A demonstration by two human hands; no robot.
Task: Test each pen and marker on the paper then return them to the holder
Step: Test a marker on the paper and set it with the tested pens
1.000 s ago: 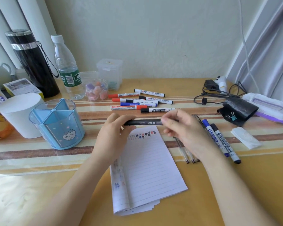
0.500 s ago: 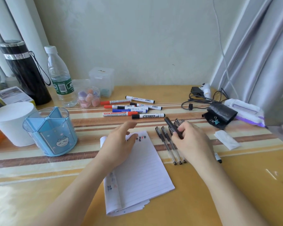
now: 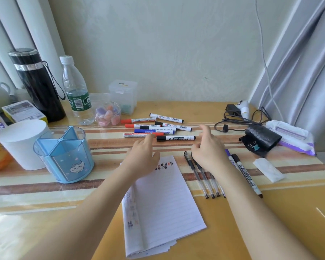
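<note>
A lined paper pad (image 3: 163,201) lies in the middle of the table with small test marks near its top edge. My left hand (image 3: 143,158) rests on the pad's top left corner, fingers apart, a fingertip near the red-capped marker (image 3: 139,135). My right hand (image 3: 208,149) hovers empty over the tops of several black gel pens (image 3: 201,177). Several whiteboard markers (image 3: 158,126) lie in a group behind the pad, the nearest a black-capped one (image 3: 176,138). Two more markers (image 3: 246,175) lie right of my right wrist. The blue divided pen holder (image 3: 64,156) stands empty at the left.
A white cup (image 3: 21,145), black flask (image 3: 38,85), water bottle (image 3: 77,92) and a small jar of erasers (image 3: 108,114) stand at the back left. A black pouch (image 3: 259,139), cables (image 3: 238,119), wet wipes (image 3: 291,136) and a folded tissue (image 3: 268,169) sit at the right.
My right hand set the black pen down with the other gel pens and let go. Both hands now reach forward toward the markers behind the pad.
</note>
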